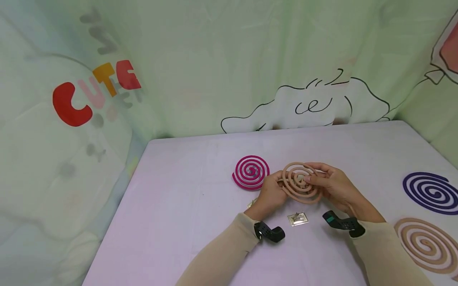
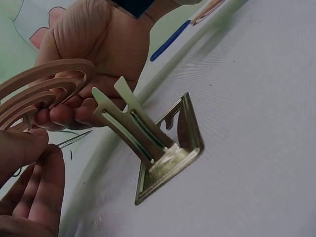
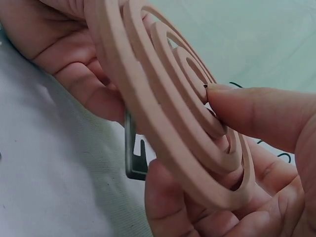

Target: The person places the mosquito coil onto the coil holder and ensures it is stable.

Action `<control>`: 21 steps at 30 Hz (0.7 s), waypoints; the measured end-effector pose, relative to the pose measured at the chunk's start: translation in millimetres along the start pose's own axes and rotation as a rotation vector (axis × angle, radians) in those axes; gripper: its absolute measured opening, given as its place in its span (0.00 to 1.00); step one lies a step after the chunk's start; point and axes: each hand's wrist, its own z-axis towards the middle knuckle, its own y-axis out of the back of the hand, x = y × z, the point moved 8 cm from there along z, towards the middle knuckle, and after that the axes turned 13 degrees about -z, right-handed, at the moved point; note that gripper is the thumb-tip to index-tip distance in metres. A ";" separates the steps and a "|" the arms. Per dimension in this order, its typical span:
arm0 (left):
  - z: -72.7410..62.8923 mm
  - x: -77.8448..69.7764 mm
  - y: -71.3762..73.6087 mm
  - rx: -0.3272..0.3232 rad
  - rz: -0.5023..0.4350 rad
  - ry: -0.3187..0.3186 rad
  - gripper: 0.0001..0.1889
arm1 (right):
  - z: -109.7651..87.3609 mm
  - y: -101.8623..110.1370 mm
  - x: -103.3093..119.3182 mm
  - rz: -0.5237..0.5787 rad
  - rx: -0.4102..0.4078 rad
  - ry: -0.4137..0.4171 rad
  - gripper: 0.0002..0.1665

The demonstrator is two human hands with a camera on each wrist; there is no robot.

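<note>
A tan mosquito coil (image 1: 294,190) is held up over the table between both hands. My right hand (image 1: 338,186) grips it from the right, the thumb pressed near the spiral's centre and fingers beneath. My left hand (image 1: 272,194) is at the coil's left side. In the left wrist view its thumb and fingers pinch a thin metal coil stand (image 2: 76,140), seen edge-on. The right wrist view shows a corner of that stand (image 3: 134,158) behind the coil; the rest is hidden. Below the hands, another metal stand (image 2: 168,153) lies on the table, its two prongs bent upward.
A magenta coil (image 1: 247,186) lies beyond my left hand. At the right are a dark blue coil (image 1: 431,194) and a larger tan coil (image 1: 424,246). One more metal stand (image 1: 251,203) is partly hidden by my left wrist. A printed curtain (image 1: 214,71) hangs behind the table (image 1: 171,206).
</note>
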 end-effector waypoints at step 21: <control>-1.1 5.9 -3.4 0.047 -0.023 0.042 0.12 | 6.1 7.9 -7.8 0.139 -0.045 -0.004 0.22</control>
